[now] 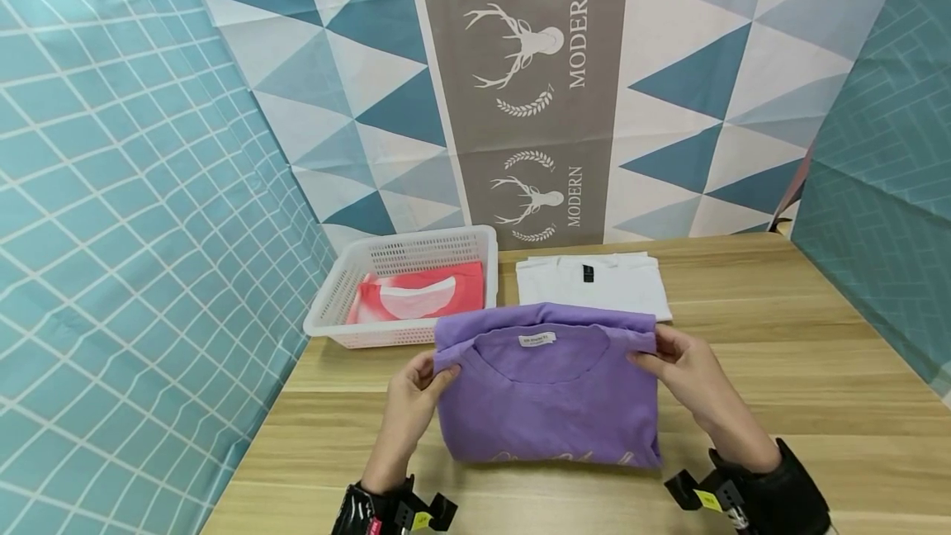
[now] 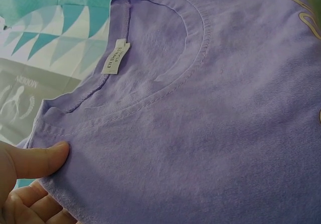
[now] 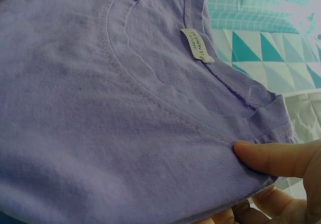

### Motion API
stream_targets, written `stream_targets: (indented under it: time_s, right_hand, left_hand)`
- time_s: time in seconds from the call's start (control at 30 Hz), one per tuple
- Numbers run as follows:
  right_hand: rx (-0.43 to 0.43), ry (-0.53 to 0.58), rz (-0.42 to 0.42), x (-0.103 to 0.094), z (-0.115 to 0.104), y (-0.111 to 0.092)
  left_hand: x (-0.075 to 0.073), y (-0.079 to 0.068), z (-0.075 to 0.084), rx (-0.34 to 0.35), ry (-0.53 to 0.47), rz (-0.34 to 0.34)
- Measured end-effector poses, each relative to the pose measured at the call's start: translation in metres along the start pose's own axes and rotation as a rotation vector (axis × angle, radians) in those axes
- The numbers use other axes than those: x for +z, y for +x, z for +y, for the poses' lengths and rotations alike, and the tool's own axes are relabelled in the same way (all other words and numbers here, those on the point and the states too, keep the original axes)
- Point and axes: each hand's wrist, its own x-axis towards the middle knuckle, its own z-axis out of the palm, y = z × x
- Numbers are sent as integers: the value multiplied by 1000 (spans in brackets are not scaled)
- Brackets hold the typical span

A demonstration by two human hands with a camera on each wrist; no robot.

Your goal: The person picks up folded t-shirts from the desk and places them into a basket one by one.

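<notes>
A person's left hand [image 1: 411,403] and right hand [image 1: 691,371] pinch a folded purple cloth T-shirt [image 1: 546,415] by its shoulders above a light-brown wood-grain table [image 1: 787,370].

On my remote feed, thumbs [image 2: 42,161] press the front, other fingers [image 2: 37,201] curl partly unseen behind; I cannot read the pale lettering [image 1: 627,458] cut off below, and the T-shirt hides the near edge of a folded white shirt [image 1: 624,287].

Purple shirt [image 1: 550,415], apparently gold print [image 1: 627,459], white basket [image 1: 386,335], white-gridded teal backdrop [image 1: 134,213]
</notes>
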Motion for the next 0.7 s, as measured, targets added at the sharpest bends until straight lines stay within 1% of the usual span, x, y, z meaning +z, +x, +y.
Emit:
stream_targets:
  time_s: [0.1, 0.33, 0.53, 0.7]
  right_hand:
    - [-11, -2, 4, 2, -3, 1]
    - [-33, 17, -3, 10, -12, 7]
    - [-69, 57, 8, 17, -17, 12]
    - [-84, 59, 22, 23, -19, 16]
  left_hand:
    - [-3, 2, 1, -5, 5, 16]
    - [-12, 7, 5, 18, 27, 58]
    - [-18, 11, 8, 19, 34, 74]
    - [-23, 14, 9, 31, 60, 95]
